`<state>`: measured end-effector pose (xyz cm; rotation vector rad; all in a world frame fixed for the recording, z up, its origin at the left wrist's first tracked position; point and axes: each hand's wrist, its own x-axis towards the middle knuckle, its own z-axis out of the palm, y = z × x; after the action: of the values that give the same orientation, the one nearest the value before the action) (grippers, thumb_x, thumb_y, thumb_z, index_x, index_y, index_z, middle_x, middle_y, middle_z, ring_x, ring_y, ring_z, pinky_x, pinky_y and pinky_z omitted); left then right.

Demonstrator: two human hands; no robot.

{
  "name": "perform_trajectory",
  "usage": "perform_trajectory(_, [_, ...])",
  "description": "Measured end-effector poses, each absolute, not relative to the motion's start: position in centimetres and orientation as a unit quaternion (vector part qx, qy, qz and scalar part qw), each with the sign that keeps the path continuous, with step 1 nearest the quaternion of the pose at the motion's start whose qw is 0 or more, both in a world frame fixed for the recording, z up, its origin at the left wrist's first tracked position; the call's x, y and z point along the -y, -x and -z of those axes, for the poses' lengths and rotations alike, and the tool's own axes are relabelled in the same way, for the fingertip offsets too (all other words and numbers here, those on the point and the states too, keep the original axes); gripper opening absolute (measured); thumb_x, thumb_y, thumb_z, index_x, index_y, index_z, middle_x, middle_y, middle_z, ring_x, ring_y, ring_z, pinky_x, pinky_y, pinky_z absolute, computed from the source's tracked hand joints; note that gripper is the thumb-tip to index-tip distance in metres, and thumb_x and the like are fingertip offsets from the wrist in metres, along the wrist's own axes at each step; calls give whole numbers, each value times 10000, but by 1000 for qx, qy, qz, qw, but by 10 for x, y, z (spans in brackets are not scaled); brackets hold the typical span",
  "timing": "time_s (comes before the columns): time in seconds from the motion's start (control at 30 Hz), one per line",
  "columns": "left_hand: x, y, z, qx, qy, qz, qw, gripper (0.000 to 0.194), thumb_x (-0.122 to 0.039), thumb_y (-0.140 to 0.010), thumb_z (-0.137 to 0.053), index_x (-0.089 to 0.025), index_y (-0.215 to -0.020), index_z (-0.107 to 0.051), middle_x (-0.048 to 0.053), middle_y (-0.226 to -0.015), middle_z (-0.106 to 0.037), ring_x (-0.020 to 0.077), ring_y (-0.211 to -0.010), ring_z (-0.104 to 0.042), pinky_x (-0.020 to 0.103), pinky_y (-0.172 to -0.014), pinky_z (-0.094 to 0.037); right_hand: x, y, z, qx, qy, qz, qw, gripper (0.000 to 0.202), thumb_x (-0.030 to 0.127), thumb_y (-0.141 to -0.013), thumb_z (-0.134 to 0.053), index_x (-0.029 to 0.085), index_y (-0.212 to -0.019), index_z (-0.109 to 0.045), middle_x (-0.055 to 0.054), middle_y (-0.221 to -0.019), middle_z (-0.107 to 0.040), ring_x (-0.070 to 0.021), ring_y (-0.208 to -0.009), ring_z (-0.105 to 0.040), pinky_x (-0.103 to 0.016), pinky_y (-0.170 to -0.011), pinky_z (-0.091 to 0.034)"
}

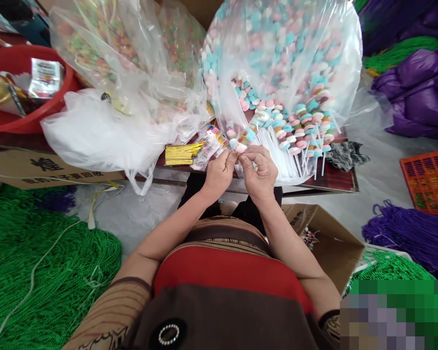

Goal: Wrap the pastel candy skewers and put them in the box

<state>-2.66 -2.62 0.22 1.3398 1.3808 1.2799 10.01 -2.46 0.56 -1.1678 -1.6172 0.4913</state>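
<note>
My left hand [219,172] and my right hand [259,171] meet at the table's front edge, fingertips pinched together. Between them they grip the lower end of a candy skewer [246,136] with pink, white and blue pieces, which points away from me. My fingers hide what exactly they pinch there. Yellow twist ties [182,154] lie in a stack left of my left hand, beside printed clear wrappers [213,138]. White sticks [279,153] lie just beyond my right hand. Finished candy skewers [306,129] are piled further right.
A big clear bag of pastel candies [277,43] stands behind, with a bag of orange and green candies [124,43] to its left. A red basin [67,80] sits at far left. An open cardboard box [336,243] is on the floor at right, near an orange crate [428,182].
</note>
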Motion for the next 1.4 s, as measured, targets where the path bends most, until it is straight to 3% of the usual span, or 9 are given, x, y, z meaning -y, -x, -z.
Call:
perform_trajectory(0.2, [28,38,1,-541,-585,-483,362,449,-525,-1001,-507,-221,-677,-442,-64,-559,-375,107,-552,-343,273,-572,-290,27,-100,-3,605,500,-371,496,176,421,-902,-697,257,-919,-759,-23,-919,-747,-182,-863,-666,-373,-868,-526])
perform_trajectory(0.43, [31,40,-1,-477,-580,-459,475,551,-725,-953,-411,-222,-764,-528,-55,-542,-475,108,-524,-468,254,-563,-404,30,-99,-11,557,538,-388,499,212,415,-864,-674,218,-887,-750,18,-741,-687,-122,-642,-549,-293,-663,-460])
perform_trajectory(0.53, [25,44,-5,-446,-597,-472,471,538,-727,-870,-585,-212,-1022,-631,40,-888,-706,158,-813,-657,285,-736,-522,39,-98,-21,582,541,-340,502,156,348,-855,-645,214,-843,-722,20,-718,-671,-119,-628,-535,-290,-659,-452])
perform_trajectory(0.63, [24,51,-25,-342,-602,-507,513,588,-646,-884,-637,-275,-1336,-576,81,-1324,-667,244,-1241,-633,373,-968,-550,49,-101,-28,636,530,-298,475,136,319,-860,-625,215,-796,-684,24,-692,-645,-121,-628,-534,-285,-662,-456])
perform_trajectory(0.7, [32,55,-46,-271,-598,-527,539,489,-591,-963,-547,-329,-1373,-583,42,-1364,-660,252,-1338,-583,426,-1067,-518,50,-106,-30,655,533,-270,463,162,326,-871,-620,216,-756,-652,31,-657,-609,-122,-617,-523,-283,-648,-452])
perform_trajectory(0.9, [63,49,-83,-238,-714,-410,515,615,-642,-1014,-361,-217,-918,-795,72,-849,-768,217,-931,-710,434,-1007,-529,48,-127,-54,636,537,-159,531,85,256,-898,-627,234,-820,-654,27,-745,-637,-131,-680,-576,-306,-708,-494])
perform_trajectory(1.07, [48,37,-82,-342,-556,-409,638,872,-830,-924,-126,-187,-689,-668,12,-468,-524,119,-453,-510,281,-505,-444,71,-130,-77,662,492,-162,542,119,241,-941,-587,233,-850,-663,24,-772,-648,-127,-717,-604,-308,-752,-518])
perform_trajectory(1.2, [51,37,-101,-328,-531,-412,664,900,-775,-954,-33,-194,-731,-683,-58,-349,-241,89,-307,-255,260,-387,-266,81,-139,-69,694,477,-200,501,118,237,-907,-605,216,-814,-675,32,-739,-651,-121,-706,-593,-289,-723,-507])
perform_trajectory(1.4, [64,24,-83,-389,-649,-259,600,770,-764,-970,-250,-177,-873,-740,-31,-373,-436,96,-335,-395,245,-398,-356,89,-154,-73,647,469,-231,556,122,264,-914,-633,214,-823,-697,28,-773,-659,-125,-739,-591,-302,-749,-496])
